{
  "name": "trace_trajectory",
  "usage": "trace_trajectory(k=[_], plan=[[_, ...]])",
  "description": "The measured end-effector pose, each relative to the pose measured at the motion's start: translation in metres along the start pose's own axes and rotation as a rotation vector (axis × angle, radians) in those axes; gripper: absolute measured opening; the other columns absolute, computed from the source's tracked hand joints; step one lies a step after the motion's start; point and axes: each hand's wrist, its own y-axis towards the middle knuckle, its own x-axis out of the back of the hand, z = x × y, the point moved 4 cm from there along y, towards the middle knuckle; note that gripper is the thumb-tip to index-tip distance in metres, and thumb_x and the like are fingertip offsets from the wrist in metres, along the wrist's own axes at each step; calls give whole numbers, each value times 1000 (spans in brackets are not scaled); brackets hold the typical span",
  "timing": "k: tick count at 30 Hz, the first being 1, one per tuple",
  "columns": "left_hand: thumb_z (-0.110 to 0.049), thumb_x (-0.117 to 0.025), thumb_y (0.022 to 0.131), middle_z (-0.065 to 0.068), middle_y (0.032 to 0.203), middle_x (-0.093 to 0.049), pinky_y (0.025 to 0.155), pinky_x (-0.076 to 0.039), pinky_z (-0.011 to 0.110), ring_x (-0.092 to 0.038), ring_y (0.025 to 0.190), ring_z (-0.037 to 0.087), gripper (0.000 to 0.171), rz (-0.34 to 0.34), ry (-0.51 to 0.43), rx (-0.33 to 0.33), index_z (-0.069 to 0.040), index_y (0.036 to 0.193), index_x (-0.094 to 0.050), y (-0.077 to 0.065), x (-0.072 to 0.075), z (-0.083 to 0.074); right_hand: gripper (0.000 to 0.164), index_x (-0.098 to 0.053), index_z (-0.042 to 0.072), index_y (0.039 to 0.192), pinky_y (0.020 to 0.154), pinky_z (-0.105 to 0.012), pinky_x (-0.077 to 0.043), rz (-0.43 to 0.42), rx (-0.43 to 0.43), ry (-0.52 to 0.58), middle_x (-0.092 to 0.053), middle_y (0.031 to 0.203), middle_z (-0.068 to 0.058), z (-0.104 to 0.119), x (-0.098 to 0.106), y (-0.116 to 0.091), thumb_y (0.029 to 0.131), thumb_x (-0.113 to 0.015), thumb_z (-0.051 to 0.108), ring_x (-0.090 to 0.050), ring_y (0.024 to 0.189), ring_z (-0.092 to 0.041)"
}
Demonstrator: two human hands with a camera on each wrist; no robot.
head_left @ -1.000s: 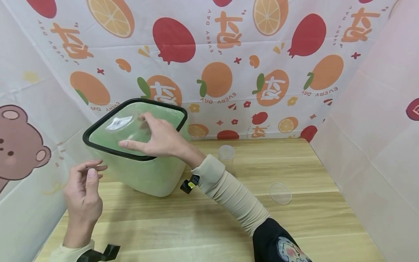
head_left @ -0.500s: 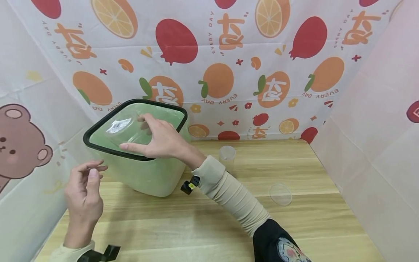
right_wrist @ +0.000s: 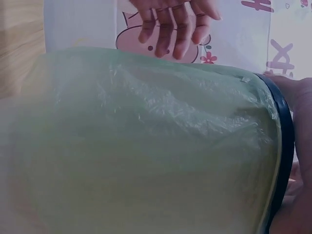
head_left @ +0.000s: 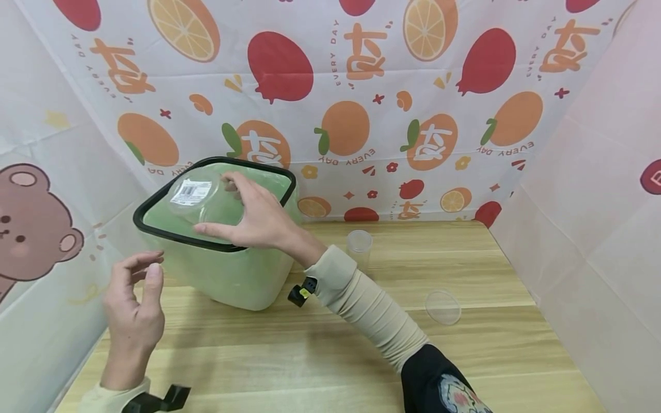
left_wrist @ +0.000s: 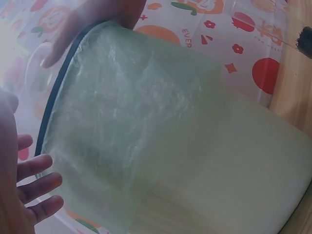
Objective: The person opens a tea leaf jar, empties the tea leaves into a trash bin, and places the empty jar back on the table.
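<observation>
Fruit-printed cloth (head_left: 382, 132) backs the wooden table (head_left: 289, 367). The outstretched right hand (head_left: 255, 218) grips a clear cup (head_left: 193, 194), thumb and fingers spread, over the green bin (head_left: 232, 281); beside the bin, the left hand (head_left: 134, 304) hovers, fingers relaxed.

Location: sheet-enclosed tabletop booth (head_left: 413, 201). Fruit-print sheet (head_left: 392, 129) borders the wood-grain surface (head_left: 258, 367) at its far edge; pale sheets (head_left: 578, 189), both side edges.
</observation>
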Motion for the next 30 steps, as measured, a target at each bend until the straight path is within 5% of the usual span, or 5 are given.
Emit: trace_trajectory(k=[16,30], plan=[[-3,-53,83,10,108,-61,85,-40,12,-56,102,6,31,22,-25,-39,7,113,-52,6,-6,-16,90,-26,24,136,89,-8,-43,-125,126,81,-40,132,10,-4,18,-4,64,-73,52,-43,113,1],[-3,-58,80,17,110,-58,84,-43,14,-57,101,10,38,8,-80,-91,10,115,-49,17,-10,-42,90,-27,21,137,89,-9,-41,-188,261,-43,-40,134,6,2,26,-13,65,-71,54,-42,112,-2]])
